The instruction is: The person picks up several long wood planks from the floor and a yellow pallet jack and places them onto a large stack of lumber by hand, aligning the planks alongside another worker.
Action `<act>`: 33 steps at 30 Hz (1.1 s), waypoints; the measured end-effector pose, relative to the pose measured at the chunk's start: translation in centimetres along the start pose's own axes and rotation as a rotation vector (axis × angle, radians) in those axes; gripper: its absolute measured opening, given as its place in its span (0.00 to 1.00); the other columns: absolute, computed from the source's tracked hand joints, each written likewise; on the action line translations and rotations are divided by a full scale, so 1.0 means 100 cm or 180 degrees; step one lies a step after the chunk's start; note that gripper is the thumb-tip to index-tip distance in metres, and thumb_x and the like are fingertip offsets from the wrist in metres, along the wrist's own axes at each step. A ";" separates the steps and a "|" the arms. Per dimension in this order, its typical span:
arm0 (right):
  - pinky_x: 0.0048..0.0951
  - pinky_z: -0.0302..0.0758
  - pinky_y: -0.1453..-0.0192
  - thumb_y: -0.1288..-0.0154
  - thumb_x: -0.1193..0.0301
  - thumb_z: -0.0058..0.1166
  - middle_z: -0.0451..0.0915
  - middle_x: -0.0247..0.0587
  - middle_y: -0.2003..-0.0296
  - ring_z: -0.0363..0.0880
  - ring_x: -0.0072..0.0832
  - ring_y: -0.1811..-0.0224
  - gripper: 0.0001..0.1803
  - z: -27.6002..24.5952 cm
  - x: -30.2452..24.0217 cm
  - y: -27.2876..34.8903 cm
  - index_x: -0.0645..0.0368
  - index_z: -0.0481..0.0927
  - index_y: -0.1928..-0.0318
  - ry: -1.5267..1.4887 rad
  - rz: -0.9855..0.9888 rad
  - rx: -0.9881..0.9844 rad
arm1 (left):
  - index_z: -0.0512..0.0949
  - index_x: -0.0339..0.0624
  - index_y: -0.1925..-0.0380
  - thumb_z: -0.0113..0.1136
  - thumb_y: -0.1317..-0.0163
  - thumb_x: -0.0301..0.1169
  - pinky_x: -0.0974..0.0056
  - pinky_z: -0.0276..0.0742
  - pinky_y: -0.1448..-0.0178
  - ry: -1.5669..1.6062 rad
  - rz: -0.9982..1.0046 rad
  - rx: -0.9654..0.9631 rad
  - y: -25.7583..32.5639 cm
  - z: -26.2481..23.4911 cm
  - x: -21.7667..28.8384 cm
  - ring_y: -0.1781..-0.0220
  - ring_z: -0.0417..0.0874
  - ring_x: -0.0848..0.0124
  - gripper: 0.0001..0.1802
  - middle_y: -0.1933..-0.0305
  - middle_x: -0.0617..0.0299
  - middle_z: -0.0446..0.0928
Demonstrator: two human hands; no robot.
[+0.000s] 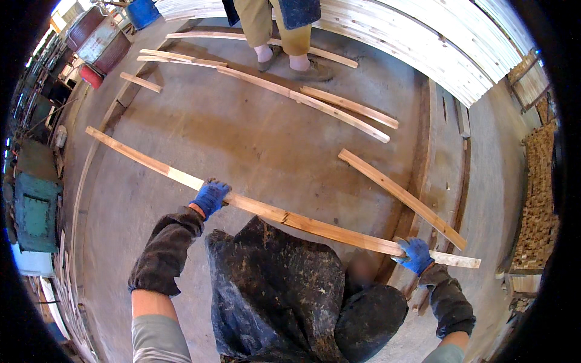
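A long, narrow wooden strip [327, 228] with a visible finger joint spans the view in front of my dark apron, slanting from the far left down to the near right. My left hand [211, 197], in a blue glove, is closed around it left of the middle. Toward its right end my right hand [415, 255], gloved in blue too, grips the same strip. Its pale right tip sticks out beyond that hand. A shorter wooden strip [402, 198] lies at a slant just beyond the right part of the held one.
Several more strips [339, 112] lie farther off, near another person's feet [298, 63]. Behind that person is a large stack of pale boards [399, 45]. Long rails [428, 151] run along the right. A green metal box [37, 212] stands at the left, stacked wood [535, 199] at the right.
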State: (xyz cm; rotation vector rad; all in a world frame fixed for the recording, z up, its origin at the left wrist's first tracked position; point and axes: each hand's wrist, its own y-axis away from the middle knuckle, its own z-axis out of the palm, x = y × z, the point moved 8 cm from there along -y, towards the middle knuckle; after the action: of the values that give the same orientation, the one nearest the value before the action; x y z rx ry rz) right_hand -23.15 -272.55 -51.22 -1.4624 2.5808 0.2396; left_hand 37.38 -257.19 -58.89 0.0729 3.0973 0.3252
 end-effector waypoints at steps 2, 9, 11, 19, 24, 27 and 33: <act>0.45 0.72 0.65 0.50 0.52 0.71 0.76 0.43 0.69 0.76 0.42 0.67 0.35 0.001 0.000 -0.001 0.55 0.79 0.43 -0.0041 0.0017 -0.0028 | 0.79 0.53 0.53 0.73 0.52 0.45 0.50 0.66 0.34 -0.0040 0.0005 -0.0030 0.000 0.000 0.001 0.48 0.81 0.58 0.26 0.55 0.58 0.82; 0.46 0.72 0.65 0.49 0.53 0.71 0.77 0.45 0.68 0.76 0.44 0.66 0.36 0.016 0.010 0.003 0.54 0.77 0.41 0.0110 -0.0026 -0.0123 | 0.79 0.53 0.53 0.73 0.53 0.44 0.51 0.66 0.32 0.0233 -0.0036 -0.0086 -0.001 -0.002 0.002 0.47 0.81 0.59 0.26 0.54 0.58 0.82; 0.46 0.72 0.65 0.49 0.52 0.70 0.77 0.45 0.67 0.76 0.44 0.66 0.36 0.016 0.013 -0.005 0.53 0.77 0.41 0.0171 0.0000 -0.0165 | 0.79 0.53 0.53 0.73 0.54 0.44 0.52 0.66 0.33 0.0167 -0.0030 0.0037 0.004 -0.003 0.001 0.47 0.81 0.59 0.26 0.54 0.58 0.82; 0.47 0.74 0.63 0.48 0.51 0.70 0.79 0.45 0.64 0.78 0.44 0.65 0.34 0.009 0.002 -0.002 0.54 0.79 0.43 -0.0339 -0.0016 0.0146 | 0.79 0.46 0.52 0.72 0.51 0.40 0.48 0.66 0.33 0.0448 0.0086 -0.0036 -0.004 -0.017 0.005 0.43 0.78 0.54 0.26 0.49 0.54 0.80; 0.49 0.73 0.57 0.45 0.53 0.68 0.78 0.48 0.63 0.77 0.48 0.60 0.31 0.042 -0.005 -0.009 0.54 0.80 0.44 -0.0201 0.0519 -0.0501 | 0.78 0.39 0.50 0.62 0.43 0.48 0.44 0.64 0.33 0.0798 0.0273 0.0358 0.010 0.015 -0.022 0.45 0.78 0.48 0.27 0.49 0.49 0.80; 0.49 0.72 0.51 0.45 0.56 0.66 0.77 0.49 0.58 0.75 0.48 0.55 0.31 0.013 -0.014 -0.015 0.51 0.77 0.42 -0.0420 0.0339 0.0221 | 0.78 0.40 0.57 0.69 0.53 0.41 0.47 0.66 0.36 0.0953 0.0108 0.0186 0.012 0.027 -0.032 0.49 0.76 0.47 0.24 0.55 0.49 0.79; 0.49 0.69 0.47 0.49 0.56 0.67 0.75 0.41 0.52 0.72 0.44 0.48 0.31 0.035 -0.011 0.022 0.49 0.77 0.43 -0.0109 0.0784 0.0307 | 0.77 0.41 0.54 0.76 0.62 0.31 0.46 0.64 0.33 0.0806 0.0169 0.0307 0.005 0.019 -0.008 0.47 0.75 0.46 0.30 0.53 0.49 0.78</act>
State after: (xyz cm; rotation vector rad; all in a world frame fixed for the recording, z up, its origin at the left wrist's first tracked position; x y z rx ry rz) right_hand -24.22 -269.77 -54.22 -1.0987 2.7006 0.1661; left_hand 38.29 -256.36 -60.61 0.1253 3.3662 0.2003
